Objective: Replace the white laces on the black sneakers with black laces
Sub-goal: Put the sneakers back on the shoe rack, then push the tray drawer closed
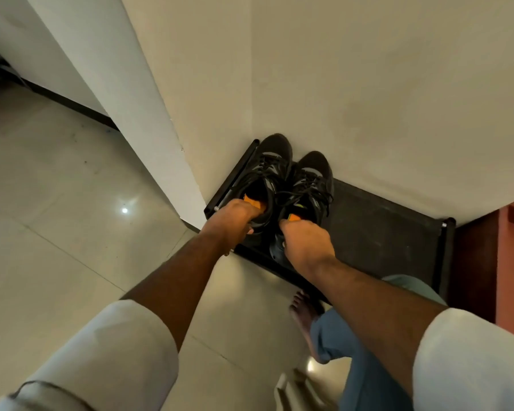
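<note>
Your left hand: fingers curled over the heel rim of the left sneaker. Your right hand: gripping the heel of the right sneaker. Both sneakers: black, orange insoles, dark laces, side by side, toes to the wall corner, on the black shoe rack. Your bare foot: on the tiled floor.

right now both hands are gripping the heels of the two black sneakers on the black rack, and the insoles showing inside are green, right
Not quite: the insoles are orange, not green, as the head view shows. The rest holds: the left hand and right hand each grip the heel of a black sneaker on the black rack.
</note>
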